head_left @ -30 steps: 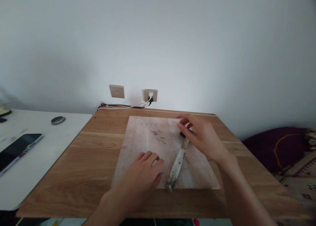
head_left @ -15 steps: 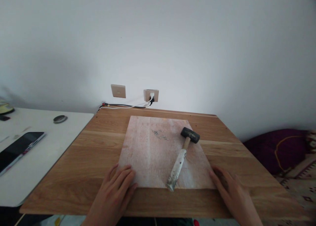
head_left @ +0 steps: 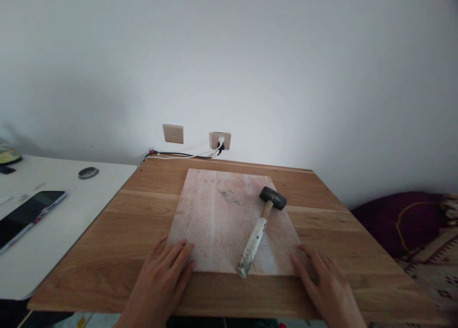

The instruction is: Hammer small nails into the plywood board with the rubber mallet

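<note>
Nearest me, my left grip (head_left: pixel 160 276) is loose, palm down, fingertips laid on the near left corner of a flat board (head_left: pixel 202 225). My right grip (head_left: pixel 325 281) is just as slack, its thumb and fingers slightly bent and touching the board at its near right corner; neither is clenched on anything. The board is a thin, squarish sheet with a chalky, pinkish-white face, faintly streaked and grainy. Across its right half lies a hammer (head_left: pixel 253 239), slanted. Its butt pokes just past the near edge; the handle is wrapped or coated in scuffed, dirty white, then bare wood, up to a blunt, dark head at the board's right side. Beyond the handle's middle, to its left, a loose scatter of slim metal nails (head_left: pixel 224 193) glints on the board. Under it all is the smooth wooden desk (head_left: pixel 110 232), brown with long grain bands. To the left, a glossy white desk (head_left: pixel 86 199) carries a flat black-screened phone (head_left: pixel 30 216) and a round, dark disc (head_left: pixel 88 173). A dark purple cloth heap (head_left: pixel 390 218) bulges off to the right. Farthest, thin cables (head_left: pixel 179 154) run along the desk's back edge to a beige socket (head_left: pixel 213 139) on the matt, pale wall (head_left: pixel 272 70).
</note>
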Motion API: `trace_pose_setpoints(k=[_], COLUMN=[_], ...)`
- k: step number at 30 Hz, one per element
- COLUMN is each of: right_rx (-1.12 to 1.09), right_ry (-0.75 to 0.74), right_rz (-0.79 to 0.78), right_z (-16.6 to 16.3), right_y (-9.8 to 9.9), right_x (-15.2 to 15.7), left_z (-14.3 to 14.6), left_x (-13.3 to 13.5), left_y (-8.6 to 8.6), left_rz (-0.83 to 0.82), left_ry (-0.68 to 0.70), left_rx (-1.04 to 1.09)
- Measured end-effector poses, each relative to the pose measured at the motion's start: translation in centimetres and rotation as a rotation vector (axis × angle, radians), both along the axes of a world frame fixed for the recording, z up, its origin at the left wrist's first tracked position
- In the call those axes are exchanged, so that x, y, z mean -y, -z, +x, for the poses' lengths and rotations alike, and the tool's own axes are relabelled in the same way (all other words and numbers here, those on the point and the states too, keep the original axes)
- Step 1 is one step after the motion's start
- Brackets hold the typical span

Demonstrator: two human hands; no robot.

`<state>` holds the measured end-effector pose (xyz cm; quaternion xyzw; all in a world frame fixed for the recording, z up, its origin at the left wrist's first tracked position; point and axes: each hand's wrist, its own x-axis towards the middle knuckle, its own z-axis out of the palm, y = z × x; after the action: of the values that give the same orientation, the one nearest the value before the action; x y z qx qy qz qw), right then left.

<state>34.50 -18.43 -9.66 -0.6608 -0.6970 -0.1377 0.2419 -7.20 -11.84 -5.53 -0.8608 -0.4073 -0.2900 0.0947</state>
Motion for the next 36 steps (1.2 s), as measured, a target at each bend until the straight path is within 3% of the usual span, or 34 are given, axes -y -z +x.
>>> trace_pose_setpoints(k=[9,15,21,28,36], right_rx=[-0.021,-0.091,-0.074,-0.046,-0.009], right_ry=[-0.042,-0.125,-0.19,-0.208,-0.173], right_rz=[-0.013,-0.091,-0.174,-0.25,-0.239], right_z=[-3.1,-8.6,-13.9,-16.9,-19.0], right_y=[-0.8,-1.7,-2.9,-4.1,-4.1], right_x=[-1.3,-2.3,-3.9,-5.5,-5.5], left_z=[-2.1,-8.7,-13.8,-14.9,-14.7], left_x=[-0.6,-1.3,-0.7,-0.6,-1.2], left_y=[0.3,1.7,1.1,0.4,0.1], left_rz=[0.024,-0.103,-0.214,-0.308,-0.363], left_ry=[-0.073,-0.158,-0.337,-0.473,-0.547], left_rx=[-0.074,-0.178,-0.271,-0.384,-0.414])
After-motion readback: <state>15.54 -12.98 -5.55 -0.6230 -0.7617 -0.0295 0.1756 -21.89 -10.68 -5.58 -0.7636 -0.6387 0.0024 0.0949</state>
